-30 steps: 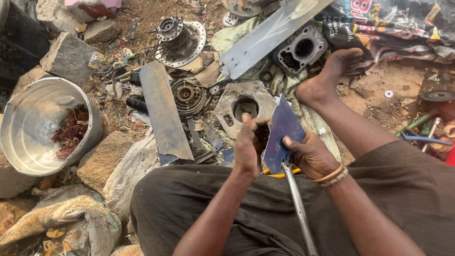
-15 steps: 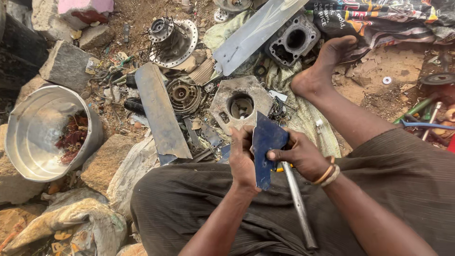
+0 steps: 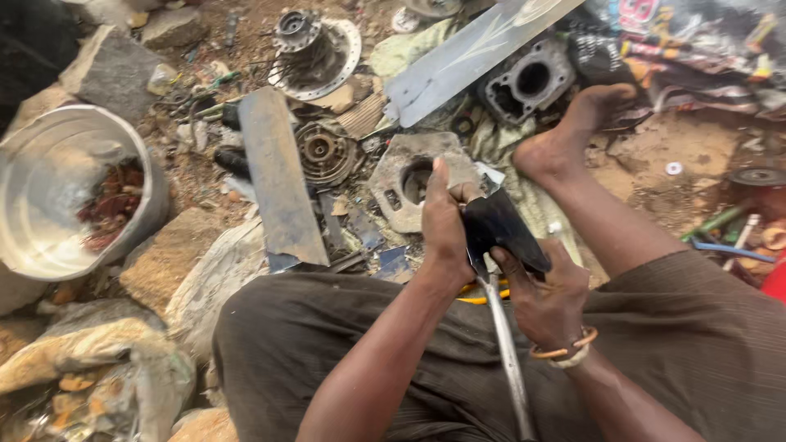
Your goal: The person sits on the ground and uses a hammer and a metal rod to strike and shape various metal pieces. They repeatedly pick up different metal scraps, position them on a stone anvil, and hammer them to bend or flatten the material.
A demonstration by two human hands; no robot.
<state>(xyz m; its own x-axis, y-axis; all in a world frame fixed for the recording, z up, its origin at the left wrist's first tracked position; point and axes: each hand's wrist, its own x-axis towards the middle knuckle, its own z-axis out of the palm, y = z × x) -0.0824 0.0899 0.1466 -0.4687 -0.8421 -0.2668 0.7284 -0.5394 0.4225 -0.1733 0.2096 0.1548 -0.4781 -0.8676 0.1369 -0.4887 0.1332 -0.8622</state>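
Hands meet over one dark, flat metal piece (image 3: 501, 225), held above the person's lap at the near middle of the dirt ground. One left hand (image 3: 444, 229) has its grip closed around the piece's left edge, with one finger stretched straight up past it. One right hand (image 3: 544, 295) has its grip closed on the lower right of the same piece; two bangles (image 3: 565, 348) ring that wrist. One long metal rod (image 3: 508, 356) runs from under the piece down toward the near edge of the ground, though I cannot tell which hand bears it.

Just beyond the hands lies one grey casing with a round hole (image 3: 405, 176), and beside it one bare foot (image 3: 569, 135) rests on a cloth. Left of the casing sit one rusty flat plate (image 3: 278, 184) and one ribbed round part (image 3: 325, 151). Farther out are one wheel hub (image 3: 315, 45) and one engine cylinder block (image 3: 528, 82) near the far edge. One shiny metal bowl (image 3: 49, 184) holding reddish scraps stands at the left edge, with several stones about it.
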